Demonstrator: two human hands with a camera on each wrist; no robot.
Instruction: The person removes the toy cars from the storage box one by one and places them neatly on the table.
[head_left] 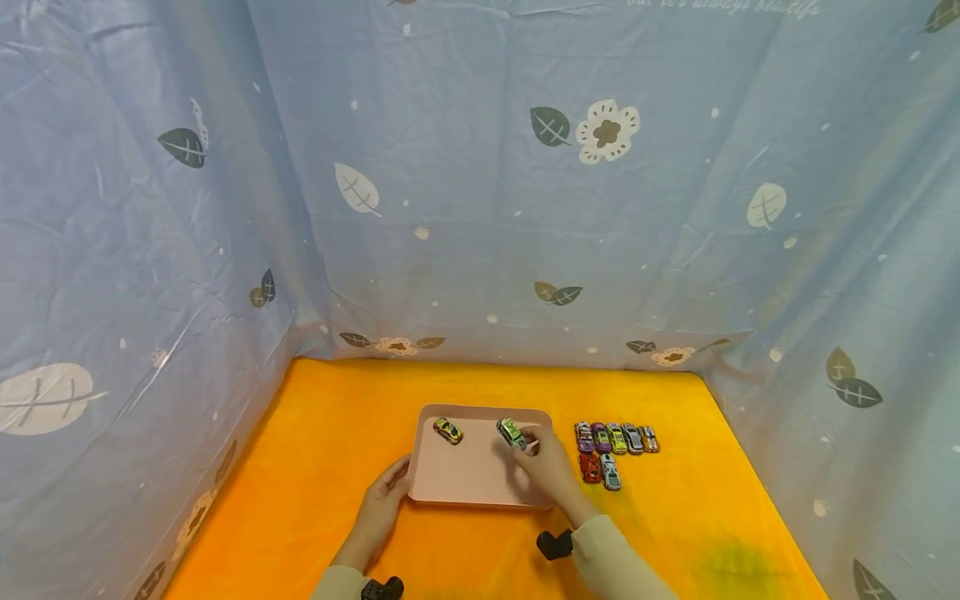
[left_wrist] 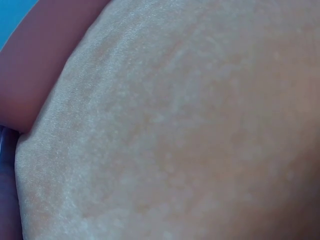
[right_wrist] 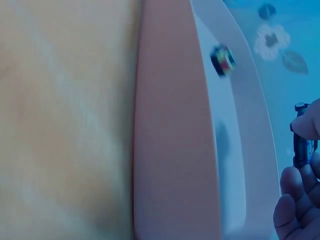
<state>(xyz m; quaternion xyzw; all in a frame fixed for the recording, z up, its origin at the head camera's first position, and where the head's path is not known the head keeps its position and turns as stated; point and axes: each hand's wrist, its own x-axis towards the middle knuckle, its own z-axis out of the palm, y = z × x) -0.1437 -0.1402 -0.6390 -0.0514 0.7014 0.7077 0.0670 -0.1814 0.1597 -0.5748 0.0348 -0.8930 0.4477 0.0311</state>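
My right hand (head_left: 546, 462) pinches a green toy car (head_left: 512, 433) over the right part of a pink tray (head_left: 465, 475). In the right wrist view the toy car (right_wrist: 302, 142) appears dark between thumb and fingers, above the tray wall (right_wrist: 175, 130). A yellow toy car (head_left: 448, 430) with dark and red markings sits in the tray's far left part. My left hand (head_left: 381, 504) holds the tray by its left edge, some fingertips hidden. Its skin fills most of the left wrist view, beside the tray wall (left_wrist: 45, 55).
Right of the tray, several toy cars (head_left: 617, 438) stand side by side in a row. A red toy car (head_left: 589, 468) and a pale toy car (head_left: 611, 472) are in front of them. Yellow cloth (head_left: 337, 417) covers the table, with blue patterned curtains (head_left: 465, 208) around it.
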